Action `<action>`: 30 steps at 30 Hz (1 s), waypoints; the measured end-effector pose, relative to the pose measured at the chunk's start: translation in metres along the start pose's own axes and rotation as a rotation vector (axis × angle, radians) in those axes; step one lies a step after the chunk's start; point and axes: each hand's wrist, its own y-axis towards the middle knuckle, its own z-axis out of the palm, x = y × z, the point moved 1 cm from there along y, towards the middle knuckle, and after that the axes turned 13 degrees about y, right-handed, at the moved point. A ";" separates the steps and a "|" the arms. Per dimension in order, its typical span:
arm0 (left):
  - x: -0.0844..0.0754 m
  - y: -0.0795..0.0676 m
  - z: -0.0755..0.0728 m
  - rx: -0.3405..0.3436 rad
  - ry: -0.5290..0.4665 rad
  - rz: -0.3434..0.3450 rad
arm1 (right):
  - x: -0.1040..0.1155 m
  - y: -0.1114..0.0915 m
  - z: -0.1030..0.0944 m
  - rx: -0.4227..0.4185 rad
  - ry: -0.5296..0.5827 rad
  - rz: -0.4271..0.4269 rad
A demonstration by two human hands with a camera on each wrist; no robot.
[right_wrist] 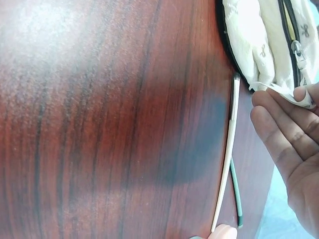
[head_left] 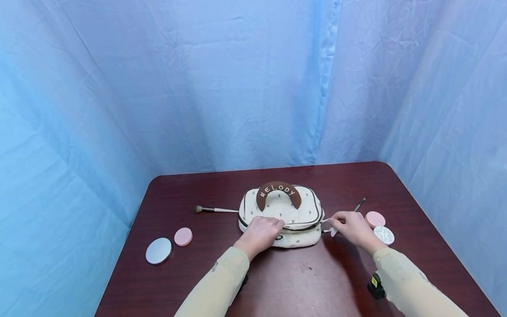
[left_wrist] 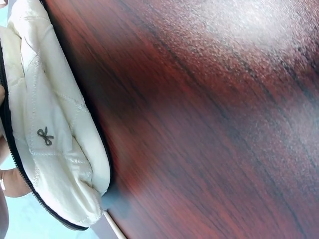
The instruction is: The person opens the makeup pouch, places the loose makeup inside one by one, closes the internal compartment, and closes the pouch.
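A cream cosmetic bag (head_left: 301, 235) with small bow prints, black trim and a brown handle (head_left: 278, 187) lettered "MELODY" stands on the table. My left hand (head_left: 261, 233) grips the front edge of its top, next to the black zipper (left_wrist: 15, 154). At the bag's right end, my right hand (head_left: 352, 226) pinches a white ribbon-like tab (right_wrist: 284, 91) between thumb and fingers. Close by that tab, the metal zipper slider (right_wrist: 297, 48) shows, with the zipper parted beside it. The other right fingers are extended.
On the dark wood table (head_left: 166, 290), a makeup brush (head_left: 215, 210), a pink round case (head_left: 183, 237) and a silvery disc (head_left: 159, 250) lie left. Right are another pink case (head_left: 374, 219), a white star-patterned case (head_left: 383, 235) and thin brushes (right_wrist: 227, 164).
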 end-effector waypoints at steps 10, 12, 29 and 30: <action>0.003 -0.005 -0.001 0.015 -0.020 0.031 | -0.003 0.004 -0.007 -0.059 -0.046 0.015; 0.003 -0.006 -0.001 0.015 -0.024 0.037 | -0.004 0.004 -0.008 -0.066 -0.052 0.013; 0.005 -0.013 0.001 -0.025 -0.033 0.069 | -0.006 0.010 -0.010 -0.091 -0.073 0.032; 0.005 -0.014 0.001 -0.022 -0.035 0.071 | -0.006 0.011 -0.011 -0.093 -0.072 0.034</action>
